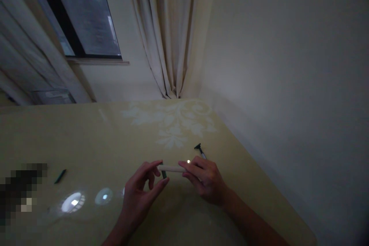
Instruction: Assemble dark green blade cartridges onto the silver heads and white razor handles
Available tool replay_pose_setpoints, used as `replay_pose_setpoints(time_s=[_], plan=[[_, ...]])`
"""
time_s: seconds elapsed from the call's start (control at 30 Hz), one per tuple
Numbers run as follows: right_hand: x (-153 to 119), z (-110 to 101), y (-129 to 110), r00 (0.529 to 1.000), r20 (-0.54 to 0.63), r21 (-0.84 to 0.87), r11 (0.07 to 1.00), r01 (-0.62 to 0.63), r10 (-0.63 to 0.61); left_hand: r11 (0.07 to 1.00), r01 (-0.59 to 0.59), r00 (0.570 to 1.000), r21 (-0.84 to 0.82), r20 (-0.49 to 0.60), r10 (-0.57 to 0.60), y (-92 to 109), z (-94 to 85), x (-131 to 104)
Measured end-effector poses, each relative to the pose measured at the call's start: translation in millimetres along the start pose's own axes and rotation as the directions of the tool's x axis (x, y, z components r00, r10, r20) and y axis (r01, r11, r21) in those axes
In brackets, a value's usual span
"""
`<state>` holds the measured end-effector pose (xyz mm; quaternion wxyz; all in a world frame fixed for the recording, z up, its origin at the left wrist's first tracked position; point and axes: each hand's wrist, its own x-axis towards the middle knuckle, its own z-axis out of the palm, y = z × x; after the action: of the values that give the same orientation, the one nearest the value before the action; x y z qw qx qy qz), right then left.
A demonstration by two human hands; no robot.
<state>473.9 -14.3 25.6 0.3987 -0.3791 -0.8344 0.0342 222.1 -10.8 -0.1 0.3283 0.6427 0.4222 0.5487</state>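
My left hand (pixel 141 188) pinches a small dark green piece (pixel 164 174), which looks like a razor cartridge, upright between thumb and index finger. With fingers and thumb closed on it, my right hand (pixel 206 178) holds a slim pale stick (pixel 173 168). The stick lies nearly level, and its left end crosses in front of the green piece, close to my left fingertips; whether the two touch I cannot tell. Just beyond my right hand a razor (pixel 198 148) with a black head and grey handle rests on the table, its lower handle hidden by the hand.
A similar dark green strip (pixel 60 176) lies on the glossy yellowish table (pixel 86 138) at the left. Pixelation covers a dark shape at the left edge. A wall (pixel 288 84) runs along the right side; a curtain (pixel 173 34) hangs behind the table near the window (pixel 86 11).
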Motion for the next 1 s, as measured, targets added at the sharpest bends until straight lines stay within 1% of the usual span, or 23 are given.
replay_pose_setpoints(time_s=[0.1,0.17,0.23,0.37,0.5,0.67,0.8,0.93,1.0], plan=[[0.1,-1.1,0.2,1.000,-0.008,-0.003,1.000,-0.025,0.025,1.000,0.000,1.000,-0.004,-0.007,0.000,0.7,0.5,-0.4],[0.1,-1.6,0.2,1.000,0.025,0.006,1.000,0.000,0.000,1.000,0.009,1.000,-0.005,-0.010,-0.009,0.7,0.7,-1.2],[0.0,-2.2,0.4,0.999,0.032,0.012,1.000,0.012,-0.013,1.000,0.011,1.000,-0.007,-0.013,-0.011,1.0,0.4,-1.5],[0.0,-3.4,1.1,0.999,0.011,0.021,0.999,-0.033,0.032,1.000,-0.024,1.000,0.010,-0.006,0.024,2.2,-1.1,1.0],[0.0,-3.6,1.2,0.997,0.067,0.027,0.999,0.032,-0.034,0.999,-0.031,0.999,0.036,-0.012,0.032,1.4,-1.9,4.2],[0.7,-3.8,1.8,1.000,0.019,0.003,1.000,-0.007,0.007,0.999,-0.028,1.000,0.031,-0.002,0.028,-1.7,-1.9,3.1],[0.6,-2.5,0.6,0.997,0.075,0.018,0.999,0.033,-0.034,0.999,-0.020,1.000,0.028,0.004,0.020,-2.5,-2.3,3.2],[-0.6,-1.2,2.3,0.999,0.033,0.018,1.000,-0.023,0.023,0.999,-0.022,1.000,0.032,-0.010,0.022,-0.7,-3.2,4.6],[-1.3,-0.8,2.7,0.999,0.050,0.030,0.999,-0.020,0.018,0.999,-0.027,1.000,0.025,-0.014,0.027,-0.2,-3.4,4.5]])
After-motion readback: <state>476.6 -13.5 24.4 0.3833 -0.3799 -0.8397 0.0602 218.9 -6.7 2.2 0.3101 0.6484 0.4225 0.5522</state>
